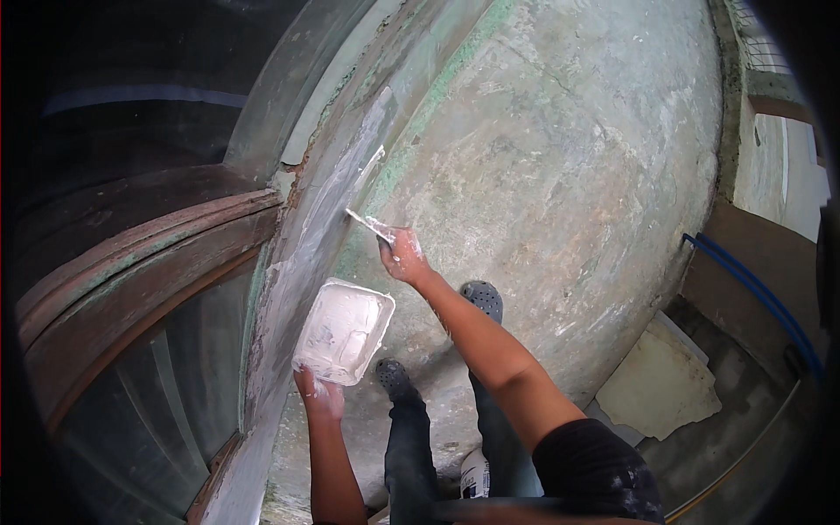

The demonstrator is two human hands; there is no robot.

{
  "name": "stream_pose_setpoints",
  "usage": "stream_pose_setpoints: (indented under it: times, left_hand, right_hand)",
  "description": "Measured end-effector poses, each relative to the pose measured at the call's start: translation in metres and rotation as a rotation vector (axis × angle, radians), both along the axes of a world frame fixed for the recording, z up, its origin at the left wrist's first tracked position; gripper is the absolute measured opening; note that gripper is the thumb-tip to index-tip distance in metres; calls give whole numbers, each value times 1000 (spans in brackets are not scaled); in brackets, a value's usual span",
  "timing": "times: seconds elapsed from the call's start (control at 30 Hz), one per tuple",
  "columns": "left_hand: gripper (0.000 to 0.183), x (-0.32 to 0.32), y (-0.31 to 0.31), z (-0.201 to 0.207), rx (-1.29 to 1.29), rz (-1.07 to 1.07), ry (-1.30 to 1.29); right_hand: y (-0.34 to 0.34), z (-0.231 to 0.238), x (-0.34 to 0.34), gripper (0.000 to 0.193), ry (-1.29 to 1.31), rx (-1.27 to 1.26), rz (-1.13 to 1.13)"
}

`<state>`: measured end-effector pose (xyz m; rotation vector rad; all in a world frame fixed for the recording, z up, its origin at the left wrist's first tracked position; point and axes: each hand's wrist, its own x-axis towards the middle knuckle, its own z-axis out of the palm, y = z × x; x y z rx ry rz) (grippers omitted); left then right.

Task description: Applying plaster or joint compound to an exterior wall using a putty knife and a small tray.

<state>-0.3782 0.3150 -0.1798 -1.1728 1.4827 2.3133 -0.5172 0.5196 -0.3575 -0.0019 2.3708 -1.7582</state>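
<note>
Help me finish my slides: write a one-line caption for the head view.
Left hand holds a tray of pale paste; right hand holds a paste-coated scraper beside the wall.

White smears (415,248) mark our right hand (404,254). Farther up the arm from it, we wear a black short sleeve (595,468) with pale specks; right of our left hand (322,398), dark trousers (409,446) and grey, holed clogs (395,378).

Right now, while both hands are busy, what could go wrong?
The tray is gripped only near its lower edge by the left fingers, so it might tip and spill white paste near the left shoe. Also, the flat tool could slip, since the right fingers look smeared.
</note>
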Motion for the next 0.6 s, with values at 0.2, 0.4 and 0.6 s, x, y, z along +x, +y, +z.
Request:
stream_pose_setpoints:
  times: [0.2,0.4,0.6]
  left_hand:
    - [68,-12,23,-17,27,-39,46]
    - [63,-9,10,-31,-49,-59,70]
    - [65,-5,-7,-21,-167,-9,4]
  right_hand:
    - [73,-70,-91,30,-299,-71,-673]
    - [31,-32,-118,26,-228,-387,-777]
    - [-35,-2,-26,27,439,-168,-691]
